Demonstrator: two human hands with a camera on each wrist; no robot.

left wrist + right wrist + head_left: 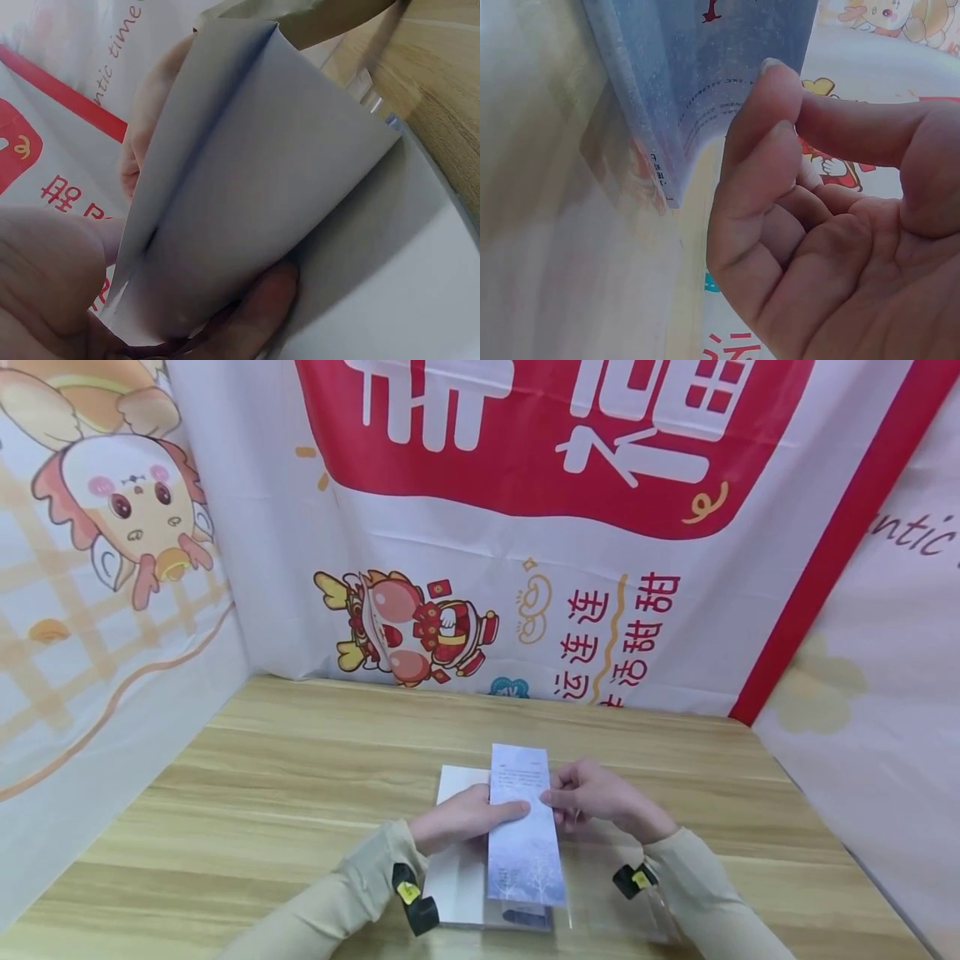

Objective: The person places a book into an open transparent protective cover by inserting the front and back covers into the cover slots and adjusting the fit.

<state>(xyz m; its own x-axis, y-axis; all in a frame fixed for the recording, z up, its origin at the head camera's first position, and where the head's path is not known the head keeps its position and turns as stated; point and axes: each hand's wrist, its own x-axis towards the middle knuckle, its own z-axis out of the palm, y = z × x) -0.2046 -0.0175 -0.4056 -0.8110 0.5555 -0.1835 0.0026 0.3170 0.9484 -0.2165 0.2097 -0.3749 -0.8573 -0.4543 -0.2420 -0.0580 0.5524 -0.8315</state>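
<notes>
A pale blue-lavender paper dust jacket [525, 847], printed with small text and white trees, stands folded over a white book [456, 889] in the head view. My left hand [463, 814] grips its left side, thumb on the printed face and fingers behind. My right hand [603, 797] pinches its right edge between thumb and fingertips. In the left wrist view the jacket's plain inner side [255, 150] shows a fold, above the white book [405, 262]. The right wrist view shows its blue printed side [705, 60] curving by the fingertips.
A clear plastic sheet or sleeve [611, 893] lies on the wooden table [300, 777], right of the book and under my right forearm. Printed cloth [450, 543] hangs behind the table and along both sides.
</notes>
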